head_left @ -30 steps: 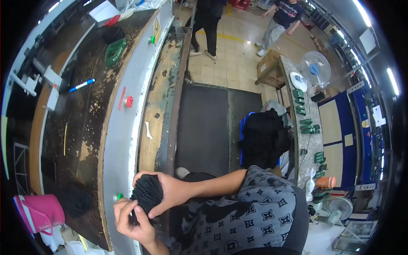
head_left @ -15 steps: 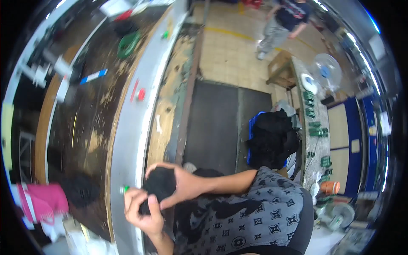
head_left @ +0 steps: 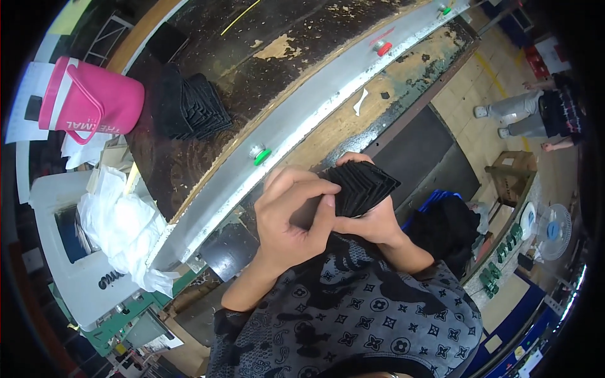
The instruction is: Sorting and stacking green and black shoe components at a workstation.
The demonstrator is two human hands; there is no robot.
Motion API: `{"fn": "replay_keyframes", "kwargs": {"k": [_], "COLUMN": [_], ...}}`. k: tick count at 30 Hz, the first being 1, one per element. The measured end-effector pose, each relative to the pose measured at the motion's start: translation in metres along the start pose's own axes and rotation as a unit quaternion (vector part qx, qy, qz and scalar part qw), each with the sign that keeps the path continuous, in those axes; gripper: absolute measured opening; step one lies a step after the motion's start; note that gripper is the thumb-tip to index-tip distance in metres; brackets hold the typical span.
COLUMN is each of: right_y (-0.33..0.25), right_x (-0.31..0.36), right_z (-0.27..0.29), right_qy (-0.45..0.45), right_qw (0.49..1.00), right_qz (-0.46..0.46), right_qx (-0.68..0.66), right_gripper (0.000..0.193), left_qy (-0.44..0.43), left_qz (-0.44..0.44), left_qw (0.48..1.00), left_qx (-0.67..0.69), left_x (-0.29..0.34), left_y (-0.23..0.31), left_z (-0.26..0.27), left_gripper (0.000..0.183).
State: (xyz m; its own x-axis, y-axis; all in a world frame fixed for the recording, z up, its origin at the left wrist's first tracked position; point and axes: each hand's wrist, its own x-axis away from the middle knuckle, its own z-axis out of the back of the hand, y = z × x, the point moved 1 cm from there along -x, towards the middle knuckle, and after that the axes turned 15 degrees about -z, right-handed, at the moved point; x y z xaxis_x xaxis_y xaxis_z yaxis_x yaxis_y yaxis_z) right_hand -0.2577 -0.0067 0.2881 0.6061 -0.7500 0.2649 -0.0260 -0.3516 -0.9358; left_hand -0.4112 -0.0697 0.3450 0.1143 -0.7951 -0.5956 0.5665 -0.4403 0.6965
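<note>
A stack of black, fabric-like pieces (head_left: pixel 362 188) is held up in front of my chest, its layered edges fanned in a zigzag. My right hand (head_left: pixel 375 220) wraps round it from below and the right, with fingers curling over the far side. At the stack's left edge, thumb and forefinger of my left hand (head_left: pixel 290 211) pinch together on it. On the dark worn table to the left lies a similar pile of black layered pieces (head_left: pixel 195 107), apart from both hands.
A metal strip with green (head_left: pixel 260 155) and red buttons (head_left: pixel 382 48) edges the worn table (head_left: pixel 277 75). Left are a pink bucket-shaped container (head_left: pixel 94 97) and a white plastic bag (head_left: pixel 123 220). Black cloth (head_left: pixel 444 227) fills a blue basket at right. Another person (head_left: pixel 535 110) stands farther off.
My view has swung left, bringing the pink container and table pile further in. My hands have turned the black stack so its layered edges show.
</note>
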Motion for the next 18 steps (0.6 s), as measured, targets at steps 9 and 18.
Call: {"fn": "replay_keyframes", "kwargs": {"k": [9,18], "right_y": [-0.001,0.002], "right_x": [-0.002,-0.005], "right_z": [-0.004,0.004], "right_qy": [0.001,-0.009], "right_qw": [1.0,0.999], "right_qz": [-0.005,0.012], "right_qx": [-0.025,0.051], "right_gripper": [0.076,0.082], "left_qy": [0.002,0.014], "left_qz": [0.011,0.029], "left_qw": [1.0,0.999], "left_qx": [0.019,0.021], "left_x": [0.001,0.001], "left_y": [-0.006,-0.009], "left_z": [0.002,0.0], "left_gripper": [0.026,0.019]}}
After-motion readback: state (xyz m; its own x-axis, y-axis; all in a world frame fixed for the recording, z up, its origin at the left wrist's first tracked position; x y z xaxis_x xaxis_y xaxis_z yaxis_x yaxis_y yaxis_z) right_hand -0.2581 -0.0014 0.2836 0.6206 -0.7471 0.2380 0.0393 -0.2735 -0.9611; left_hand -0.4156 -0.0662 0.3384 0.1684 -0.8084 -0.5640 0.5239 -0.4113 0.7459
